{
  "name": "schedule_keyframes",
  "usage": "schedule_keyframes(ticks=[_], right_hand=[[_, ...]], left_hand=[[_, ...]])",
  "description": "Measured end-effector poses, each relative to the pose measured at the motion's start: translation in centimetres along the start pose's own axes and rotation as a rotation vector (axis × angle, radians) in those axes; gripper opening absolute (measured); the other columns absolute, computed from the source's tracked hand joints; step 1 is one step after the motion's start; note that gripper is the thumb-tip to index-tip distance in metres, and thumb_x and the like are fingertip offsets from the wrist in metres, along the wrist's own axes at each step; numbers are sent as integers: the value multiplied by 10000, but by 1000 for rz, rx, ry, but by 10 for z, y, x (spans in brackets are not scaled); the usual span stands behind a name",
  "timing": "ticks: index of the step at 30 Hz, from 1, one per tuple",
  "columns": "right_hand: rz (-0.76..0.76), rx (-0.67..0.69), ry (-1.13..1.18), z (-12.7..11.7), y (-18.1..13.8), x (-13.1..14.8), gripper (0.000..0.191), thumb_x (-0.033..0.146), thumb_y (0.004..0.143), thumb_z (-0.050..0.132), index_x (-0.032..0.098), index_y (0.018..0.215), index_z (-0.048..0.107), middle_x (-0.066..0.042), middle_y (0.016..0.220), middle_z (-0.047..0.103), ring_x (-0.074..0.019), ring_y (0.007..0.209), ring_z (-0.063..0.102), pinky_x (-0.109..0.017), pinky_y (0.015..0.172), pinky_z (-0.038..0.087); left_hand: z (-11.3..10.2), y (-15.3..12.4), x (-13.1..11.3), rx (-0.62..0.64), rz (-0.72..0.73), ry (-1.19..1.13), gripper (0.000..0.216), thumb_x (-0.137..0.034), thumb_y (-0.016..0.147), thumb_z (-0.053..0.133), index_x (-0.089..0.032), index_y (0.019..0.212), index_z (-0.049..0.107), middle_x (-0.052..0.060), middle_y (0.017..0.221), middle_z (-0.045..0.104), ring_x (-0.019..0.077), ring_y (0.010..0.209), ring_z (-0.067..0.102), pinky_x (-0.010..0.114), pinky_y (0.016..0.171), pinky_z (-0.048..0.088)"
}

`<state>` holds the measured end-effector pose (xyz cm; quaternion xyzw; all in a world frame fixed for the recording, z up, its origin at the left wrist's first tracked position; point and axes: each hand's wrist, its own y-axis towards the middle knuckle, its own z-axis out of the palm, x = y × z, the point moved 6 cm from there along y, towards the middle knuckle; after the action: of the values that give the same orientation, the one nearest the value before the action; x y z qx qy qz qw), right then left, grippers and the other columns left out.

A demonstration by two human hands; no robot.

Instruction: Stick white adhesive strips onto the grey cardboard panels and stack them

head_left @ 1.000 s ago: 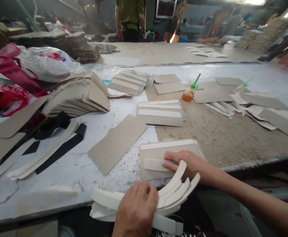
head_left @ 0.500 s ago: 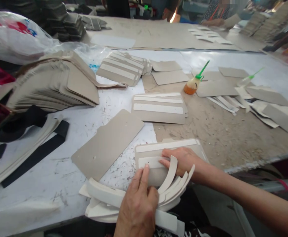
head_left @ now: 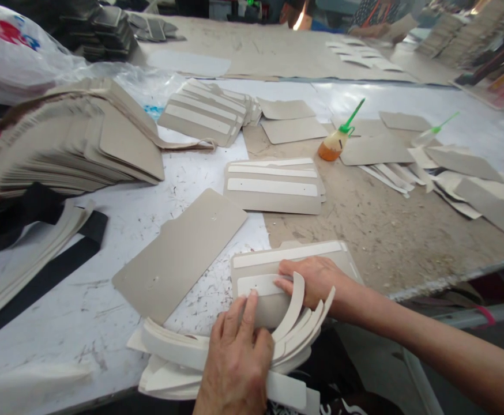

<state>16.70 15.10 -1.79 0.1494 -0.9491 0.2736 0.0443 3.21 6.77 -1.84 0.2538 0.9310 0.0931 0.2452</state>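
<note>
A beige card panel lies at the table's near edge, with one white strip along its far side. A second white strip lies across its middle. My left hand rests over the near edge, index and middle fingers stretched out to this strip's left end. My right hand has thumb and fingers closed on the strip farther right, its grip partly hidden. Beneath my left hand, a bundle of loose curved white strips spans the table edge, some ends curling up beside my right wrist.
Left of the panel lies a plain beige panel; beyond are panels with strips. A glue bottle with orange liquid stands farther back. A fanned panel stack and black bands are on the left. Across the table, a person's hand shows.
The whole view has shifted slightly, with objects appearing a little farther left. Both hands keep nearly the same place on the strip and panel.
</note>
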Motion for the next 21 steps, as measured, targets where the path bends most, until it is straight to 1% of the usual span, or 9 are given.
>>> schedule_keyframes(ticks=[6,11,15,21], right_hand=[[-13,2,-2,-1,0,1,298,386,895,386,216,888,630,-61,754,691,-233,709,642,-274,541,290],[4,42,2,0,0,1,296,378,899,386,211,903,630,-65,769,690,-220,716,635,-270,547,298],[-16,37,19,2,0,1,288,371,903,386,210,906,624,-59,757,686,-210,707,626,-265,547,288],[-30,28,26,5,1,-1,290,394,904,386,223,883,619,-46,727,676,-202,672,612,-264,530,250]], left_hand=[[-1,1,1,2,14,4,236,-33,724,355,-166,698,548,152,1243,555,304,1154,470,458,835,438],[1,-2,2,-17,25,5,251,-56,763,339,-171,721,559,151,1246,552,306,1149,476,457,830,436],[2,-3,1,-38,46,15,265,-54,791,326,-158,724,561,167,1245,544,319,1154,469,466,839,432],[2,-4,2,1,81,26,268,-55,804,334,-154,771,580,183,1251,535,336,1165,463,474,845,438]])
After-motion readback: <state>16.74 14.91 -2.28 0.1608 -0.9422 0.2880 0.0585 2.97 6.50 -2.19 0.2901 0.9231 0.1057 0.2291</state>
